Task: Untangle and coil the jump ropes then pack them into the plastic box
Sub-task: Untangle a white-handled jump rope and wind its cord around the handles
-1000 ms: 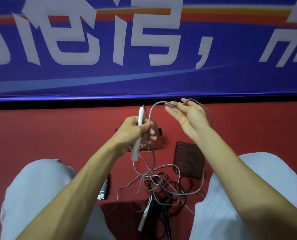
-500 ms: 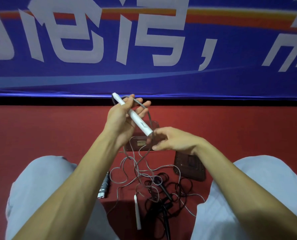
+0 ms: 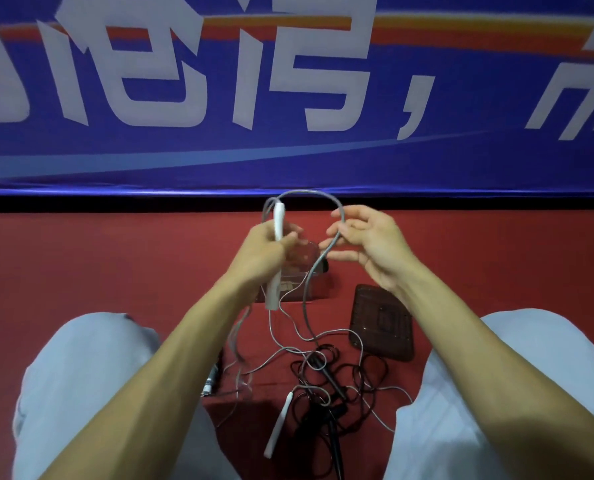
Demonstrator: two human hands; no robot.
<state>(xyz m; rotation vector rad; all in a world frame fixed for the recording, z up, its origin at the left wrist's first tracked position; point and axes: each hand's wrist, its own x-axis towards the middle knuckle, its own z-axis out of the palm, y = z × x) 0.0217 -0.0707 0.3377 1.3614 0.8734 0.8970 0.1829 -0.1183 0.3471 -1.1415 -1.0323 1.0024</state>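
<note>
A person is sitting with both knees in pale trousers, on the near side of the plastic box. Between the knees, nearer than the box, a black rope is lying in a messy heap on the red floor. A second white handle is lying just left of that heap. A small silver handle is peeking out by the left arm, nearer than the box and to its left. A dark brown flat thing is lying just right of the box and a little nearer.

The clear plastic box is sitting on the floor under the two hands, partly hidden by them.

Above the box, the left hand is holding a white handle upright, its grip closed tight around the middle. A gray rope is coming out of the top of this handle, bending over in a loop and running across to the right hand. That hand's grip is half closed, with the fingers loosely curled round the rope. From there the gray rope is hanging down in front of the box and mixing into the black heap.

Far behind the box, a big blue banner with white letters is filling the wall.
</note>
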